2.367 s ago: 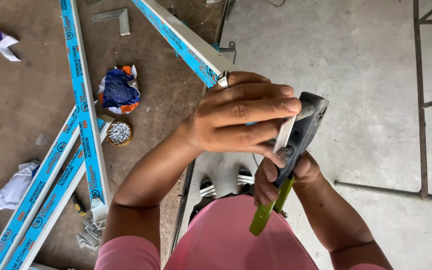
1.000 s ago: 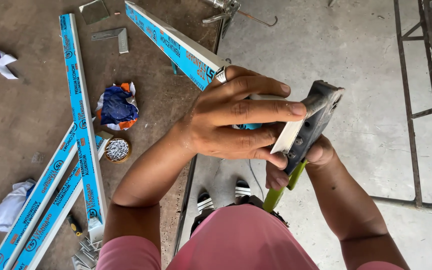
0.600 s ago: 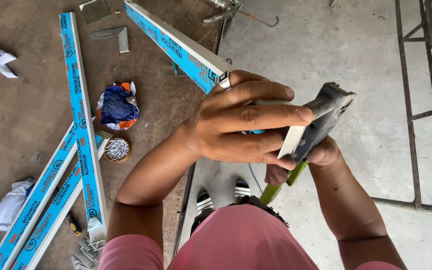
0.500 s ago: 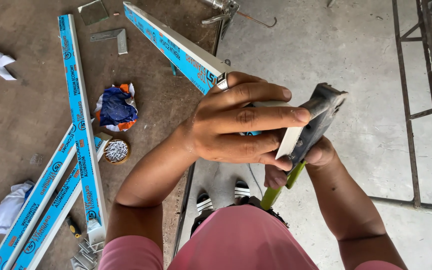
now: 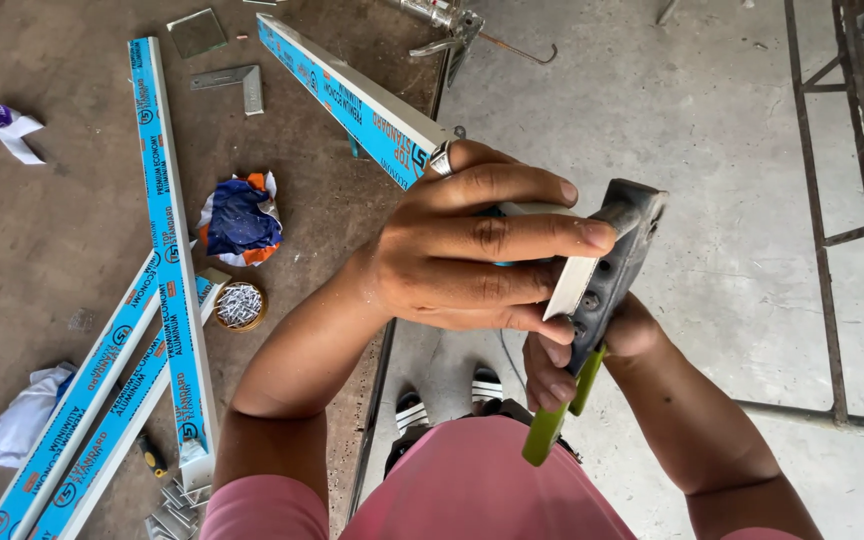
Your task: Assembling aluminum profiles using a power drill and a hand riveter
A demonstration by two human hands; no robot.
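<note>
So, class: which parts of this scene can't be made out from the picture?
- Head view: the end of the aluminium profile is hidden under the left hand.
- The tool jaw's contact is covered by fingers.
- The right hand is mostly behind the tool.
- Small container: contents too small.

Blue-filmed aluminium profiles (image 5: 167, 250) lay on the concrete floor (image 5: 712, 200) beside a small bowl of screws (image 5: 240, 304), a crumpled blue and orange bag (image 5: 240, 220), a metal corner bracket (image 5: 237, 82), white rags (image 5: 17, 432) and a caulking gun (image 5: 452, 22).
</note>
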